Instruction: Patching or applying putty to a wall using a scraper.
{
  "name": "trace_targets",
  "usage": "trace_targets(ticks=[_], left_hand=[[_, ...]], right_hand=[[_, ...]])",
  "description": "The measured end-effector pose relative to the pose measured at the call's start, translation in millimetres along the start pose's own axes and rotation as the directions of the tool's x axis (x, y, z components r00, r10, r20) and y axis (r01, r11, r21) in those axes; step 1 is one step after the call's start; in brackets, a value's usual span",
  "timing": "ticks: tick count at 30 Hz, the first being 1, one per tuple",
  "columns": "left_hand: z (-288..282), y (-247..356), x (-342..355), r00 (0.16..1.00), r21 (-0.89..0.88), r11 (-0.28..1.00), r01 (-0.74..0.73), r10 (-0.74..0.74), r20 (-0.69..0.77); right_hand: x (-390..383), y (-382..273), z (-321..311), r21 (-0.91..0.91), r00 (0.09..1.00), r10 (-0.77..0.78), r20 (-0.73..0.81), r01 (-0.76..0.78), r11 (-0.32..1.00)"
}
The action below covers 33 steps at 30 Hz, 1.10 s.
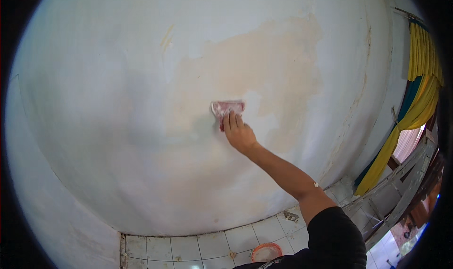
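Observation:
My right hand (239, 133) is closed round the grip of a red putty knife (229, 107). White filler is smeared over the tool's wide blade, whose edge lies at or very near the white wall (108, 80). Around and above the blade, a large beige patch (250, 61) shows on the wall, with whiter smears across its lower part. My right arm reaches up from the lower right, in a short black sleeve. My left hand is out of the picture.
An orange-rimmed tub (266, 253) stands on the white tiled floor (212, 245) below. A worn wooden ladder (406, 174) leans at the right, near a yellow and green curtain (422, 99) by a window. Debris (290, 216) lies near the wall's foot.

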<state>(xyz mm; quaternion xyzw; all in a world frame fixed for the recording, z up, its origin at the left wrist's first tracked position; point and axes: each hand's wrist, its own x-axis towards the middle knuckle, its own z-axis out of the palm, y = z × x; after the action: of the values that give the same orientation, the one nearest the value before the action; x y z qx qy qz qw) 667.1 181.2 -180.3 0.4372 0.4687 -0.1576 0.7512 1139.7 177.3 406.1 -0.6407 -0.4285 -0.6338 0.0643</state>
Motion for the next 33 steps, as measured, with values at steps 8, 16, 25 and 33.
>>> trace_targets(ticks=[8, 16, 25, 33], left_hand=[[-22.6, -38.2, 18.7, 0.998, -0.047, 0.998, 0.030, -0.032, -0.045], [-30.5, -39.5, 31.1, 0.987, 0.244, 0.961, 0.128, -0.097, -0.131], [-32.9, -52.4, 28.2, 0.974, 0.231, 0.951, 0.207, -0.178, -0.143], [-30.9, -24.7, 39.6, 0.970, 0.144, 0.968, 0.204, -0.180, -0.161]], right_hand=[[61.7, 52.0, -68.3, 0.195, 0.883, 0.449, 0.140, -0.469, 0.861], [86.6, 14.7, -34.7, 0.146, 0.895, 0.386, 0.222, -0.422, 0.895], [21.8, -26.2, -50.0, 0.355, 0.912, -0.089, 0.400, -0.064, 0.933], [167.6, -15.5, -89.2, 0.131, 0.946, -0.091, -0.312, 0.138, 0.982]])
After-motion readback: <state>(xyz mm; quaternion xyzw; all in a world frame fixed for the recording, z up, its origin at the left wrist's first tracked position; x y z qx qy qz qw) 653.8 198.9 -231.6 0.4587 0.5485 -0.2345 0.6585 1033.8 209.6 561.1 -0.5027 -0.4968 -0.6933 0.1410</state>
